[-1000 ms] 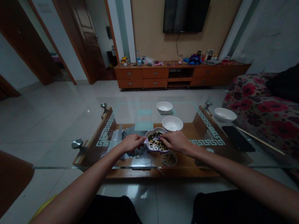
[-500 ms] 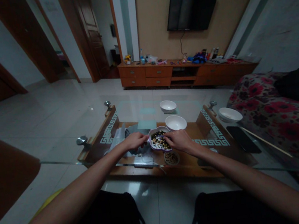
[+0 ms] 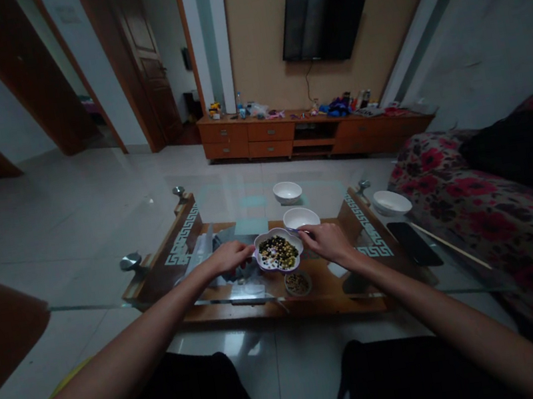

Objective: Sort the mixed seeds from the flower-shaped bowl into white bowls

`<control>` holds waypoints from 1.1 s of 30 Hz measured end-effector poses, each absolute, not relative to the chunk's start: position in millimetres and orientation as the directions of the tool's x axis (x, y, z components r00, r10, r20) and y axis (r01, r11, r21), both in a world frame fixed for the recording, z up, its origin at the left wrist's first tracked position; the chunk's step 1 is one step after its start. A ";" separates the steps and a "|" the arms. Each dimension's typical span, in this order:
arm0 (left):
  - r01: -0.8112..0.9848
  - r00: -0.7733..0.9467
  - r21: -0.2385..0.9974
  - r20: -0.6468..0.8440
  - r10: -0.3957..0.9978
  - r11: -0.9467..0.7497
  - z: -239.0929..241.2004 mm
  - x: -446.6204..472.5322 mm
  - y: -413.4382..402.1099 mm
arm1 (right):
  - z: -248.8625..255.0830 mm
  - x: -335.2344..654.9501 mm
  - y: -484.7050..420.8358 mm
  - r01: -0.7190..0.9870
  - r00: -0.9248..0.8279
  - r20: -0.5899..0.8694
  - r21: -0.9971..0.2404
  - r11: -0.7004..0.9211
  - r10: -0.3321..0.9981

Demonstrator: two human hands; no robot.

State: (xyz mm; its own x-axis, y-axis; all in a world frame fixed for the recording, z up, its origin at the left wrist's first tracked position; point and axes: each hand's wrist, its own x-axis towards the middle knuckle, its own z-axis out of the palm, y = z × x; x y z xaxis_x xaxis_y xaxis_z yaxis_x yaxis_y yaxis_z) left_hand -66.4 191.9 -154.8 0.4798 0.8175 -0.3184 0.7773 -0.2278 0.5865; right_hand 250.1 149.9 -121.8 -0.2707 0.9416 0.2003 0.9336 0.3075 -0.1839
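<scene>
A flower-shaped white bowl [image 3: 284,269] with a purplish outside holds dark, green and pale beans mixed together. The fingers of my left hand [image 3: 233,257] are closed on its left edge. My right hand [image 3: 326,242] pinches a thin bluish utensil [image 3: 293,229] at the bowl's upper right rim; its exact kind is too small to tell. Just behind the flower-shaped bowl stands a white round bowl [image 3: 301,215], and another white bowl [image 3: 287,191] is farther back. A small round dish of similar beans [image 3: 298,283] shows nearer to me.
The glass coffee table [image 3: 241,298] has metal knobs at its corners. To the right lie a white bowl [image 3: 392,202], a dark phone-like slab [image 3: 414,243] and a light stick [image 3: 450,246]. A flowered sofa [image 3: 478,193] stands beside the table.
My right hand has drawn the utensil back from the beans to the bowl's upper right rim. The flower-shaped bowl shows more of its inside. The whole view has shifted slightly.
</scene>
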 end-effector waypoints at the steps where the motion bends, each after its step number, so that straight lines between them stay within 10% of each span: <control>1: 0.776 0.477 0.589 -0.314 0.821 -0.226 -155.5 -66.7 192.3 | -120.3 251.1 149.6 0.940 -0.249 0.201 -0.186 0.287 0.947; 33: 0.764 0.462 0.611 -0.293 0.837 -0.207 -153.0 -64.9 186.9 | -150.9 216.0 165.9 0.819 -0.559 0.204 -0.017 0.574 0.803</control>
